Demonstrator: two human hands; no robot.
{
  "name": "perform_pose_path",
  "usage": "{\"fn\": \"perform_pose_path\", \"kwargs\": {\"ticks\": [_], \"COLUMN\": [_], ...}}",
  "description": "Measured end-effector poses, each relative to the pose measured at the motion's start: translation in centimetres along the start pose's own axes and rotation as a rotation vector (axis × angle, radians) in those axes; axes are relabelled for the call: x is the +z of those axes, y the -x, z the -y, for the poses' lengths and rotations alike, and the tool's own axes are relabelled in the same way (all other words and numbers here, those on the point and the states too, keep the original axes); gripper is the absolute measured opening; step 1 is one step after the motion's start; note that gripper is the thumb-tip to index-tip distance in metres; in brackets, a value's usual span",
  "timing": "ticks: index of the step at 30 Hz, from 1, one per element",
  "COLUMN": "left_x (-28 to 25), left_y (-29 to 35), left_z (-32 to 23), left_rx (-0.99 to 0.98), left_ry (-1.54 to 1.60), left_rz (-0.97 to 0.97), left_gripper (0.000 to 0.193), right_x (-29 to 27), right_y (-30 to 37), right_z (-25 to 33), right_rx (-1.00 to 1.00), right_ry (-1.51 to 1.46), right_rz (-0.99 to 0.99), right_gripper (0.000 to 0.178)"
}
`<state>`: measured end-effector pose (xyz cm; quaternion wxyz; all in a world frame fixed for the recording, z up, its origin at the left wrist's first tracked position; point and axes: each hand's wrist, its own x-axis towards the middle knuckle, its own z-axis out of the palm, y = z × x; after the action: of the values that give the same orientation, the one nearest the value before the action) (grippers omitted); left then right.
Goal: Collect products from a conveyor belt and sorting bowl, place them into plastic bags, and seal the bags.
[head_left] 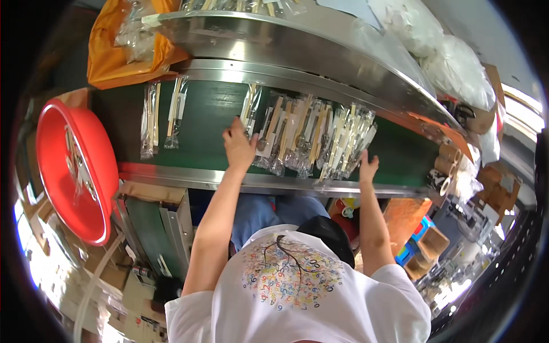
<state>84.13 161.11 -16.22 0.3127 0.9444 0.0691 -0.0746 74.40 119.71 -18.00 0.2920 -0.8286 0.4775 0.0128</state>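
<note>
A row of clear-wrapped cutlery packets (306,134), with chopsticks and some spoons showing through the film, lies bunched on the green conveyor belt (214,106). At the row's left end is my left hand (240,146), its fingers apart, close to a single wrapped packet (250,106); whether the fingertips touch it I cannot tell. My right hand (369,167) stands beside the row's right end with thumb and fingers apart, nothing visible in it. Farther left on the belt lie two separate packets, one wrapped packet (176,111) and another wrapped packet (150,120) beside it.
A metal shelf (229,37) with more packets runs above the belt's far side. A red basin (106,166) holding several packets stands at the left, below an orange bag (106,63). White plastic bags (457,68) and tape rolls (446,163) are at the right.
</note>
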Motion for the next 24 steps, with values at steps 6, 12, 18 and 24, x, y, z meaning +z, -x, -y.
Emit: {"fn": "perform_pose_path", "kwargs": {"ticks": [6,12,18,24], "left_x": [2.8,1.2,1.1,-3.0], "left_y": [2.8,10.5,25.3,33.2], "left_z": [-5.1,-4.5,1.2,5.5], "left_rx": [-0.076,-0.247,-0.74,-1.342], "left_ry": [-0.059,0.188,0.268,-0.138], "left_rz": [0.239,-0.129,-0.086,-0.457], "left_gripper": [0.08,0.06,0.037,0.05], "right_x": [4.2,9.2,15.1,19.5], "right_y": [-2.5,5.3,9.5,13.6], "right_z": [3.8,12.6,20.3,23.9], "right_rx": [0.089,-0.271,0.122,-0.13], "right_ry": [-0.098,-0.084,-0.381,-0.127], "right_rz": [0.149,0.387,0.826,0.696], "right_gripper": [0.106,0.106,0.093,0.078]}}
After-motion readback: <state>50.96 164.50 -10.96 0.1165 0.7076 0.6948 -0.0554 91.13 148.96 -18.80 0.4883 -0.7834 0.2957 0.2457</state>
